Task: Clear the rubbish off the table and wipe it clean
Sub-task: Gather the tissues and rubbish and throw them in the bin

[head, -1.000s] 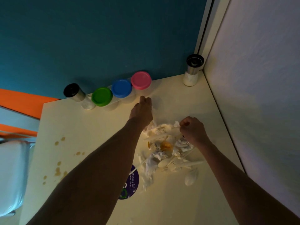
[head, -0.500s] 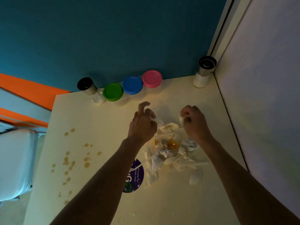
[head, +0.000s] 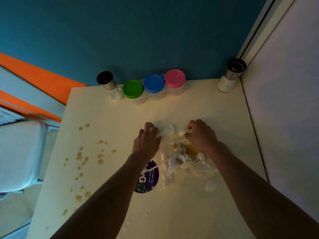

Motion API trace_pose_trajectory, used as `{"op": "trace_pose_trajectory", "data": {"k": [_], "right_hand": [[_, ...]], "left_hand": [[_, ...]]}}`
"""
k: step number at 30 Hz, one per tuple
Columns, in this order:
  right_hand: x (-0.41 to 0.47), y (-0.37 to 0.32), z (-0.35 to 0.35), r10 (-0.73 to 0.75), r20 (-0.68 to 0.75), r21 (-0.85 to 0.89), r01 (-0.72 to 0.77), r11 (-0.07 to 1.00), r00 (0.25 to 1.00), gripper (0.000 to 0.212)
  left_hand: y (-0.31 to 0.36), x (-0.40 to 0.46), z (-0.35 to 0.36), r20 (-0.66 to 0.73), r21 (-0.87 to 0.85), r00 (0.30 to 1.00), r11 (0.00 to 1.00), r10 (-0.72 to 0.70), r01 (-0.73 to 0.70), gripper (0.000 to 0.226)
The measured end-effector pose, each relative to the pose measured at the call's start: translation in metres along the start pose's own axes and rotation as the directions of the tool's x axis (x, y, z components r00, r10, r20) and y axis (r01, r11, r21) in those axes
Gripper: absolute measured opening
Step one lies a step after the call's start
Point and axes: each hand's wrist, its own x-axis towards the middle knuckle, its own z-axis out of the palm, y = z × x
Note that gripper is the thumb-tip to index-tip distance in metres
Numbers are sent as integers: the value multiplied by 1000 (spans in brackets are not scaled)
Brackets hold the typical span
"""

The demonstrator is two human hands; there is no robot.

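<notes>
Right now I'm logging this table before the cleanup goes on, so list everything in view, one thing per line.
table: 1, cream, fills the middle of the view
crumpled tissues: a heap, white, table centre, under the hands
orange scrap: 1, in the heap
plastic cutlery: several, white, right side of the heap
plastic spoon: 1, white, alone, nearer than the heap
round sticker: 1, purple, left of the heap
brown drips: many, table's left part
shakers: 2, black tops, far edge
tubs: 3, green, blue, pink lids, far edge
chair: 1, white, left
left hand: grips tissue
right hand: grips tissue
</notes>
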Motion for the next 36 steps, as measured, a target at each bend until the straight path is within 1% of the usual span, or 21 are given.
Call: {"op": "trace_pose_trajectory", "data": {"k": [3,5,7,9,11,13,15,17,18,19,20,23,24,26,29,31,32,34,36], "right_hand": [[0,-2,-6,44,9,145,-45,988,999,27],[-4,-5,-11,79,-31,242,-69,968,996,29],[-8,-8,-18,109,-125,365,-56,929,986,24],[-14,-9,-24,116,-247,441,6,897,962,16],[-18,-6,-29,148,-315,522,40,852,938,8],[-20,-1,-31,203,-327,633,55,772,923,19],[-23,4,-36,256,-327,752,87,653,910,25],[-28,12,-41,299,-322,845,131,518,898,32],[-32,17,-43,310,-320,870,149,470,895,35],[-37,23,-45,319,-329,883,170,438,889,36],[-41,29,-47,329,-346,884,187,430,879,36],[-56,47,-45,360,-397,849,190,493,844,34],[-61,51,-43,382,-387,854,171,490,839,35],[-72,58,-38,433,-346,869,110,483,832,36],[-85,71,-25,492,-294,870,16,493,820,24],[-93,81,-17,532,-213,875,-83,478,819,18],[-97,85,-14,536,-185,862,-126,492,824,21],[-104,90,-7,495,-186,790,-170,589,849,31],[-109,91,3,415,-227,667,-170,726,881,30]], "left_hand": [[-5,-9,-4,-50,-54,998,998,-32,29,36],[-5,-16,-8,-98,-95,993,994,-59,50,40],[-5,-22,-12,-148,-142,983,986,-106,85,40],[-4,-29,-14,-197,-211,969,972,-150,108,31],[-2,-35,-17,-223,-277,961,956,-166,100,21],[2,-40,-20,-216,-326,963,942,-161,85,18],[10,-42,-24,-175,-354,974,932,-144,74,21],[21,-42,-28,-145,-353,987,936,-73,17,30],[26,-40,-28,-134,-341,991,940,-28,-20,33],[33,-37,-28,-122,-315,992,947,25,-62,31],[40,-34,-27,-114,-277,991,955,74,-103,27],[69,-20,-25,-71,-163,983,970,169,-179,25],[81,-16,-24,-39,-135,981,972,189,-192,25],[104,-8,-22,59,-65,977,978,203,-199,29],[130,6,-12,213,83,961,977,175,-197,44],[137,12,-3,257,163,953,964,163,-209,51],[139,14,1,264,200,951,955,162,-218,51],[141,17,7,273,233,949,947,156,-223,47],[142,19,10,272,220,948,949,165,-228,37]]}}
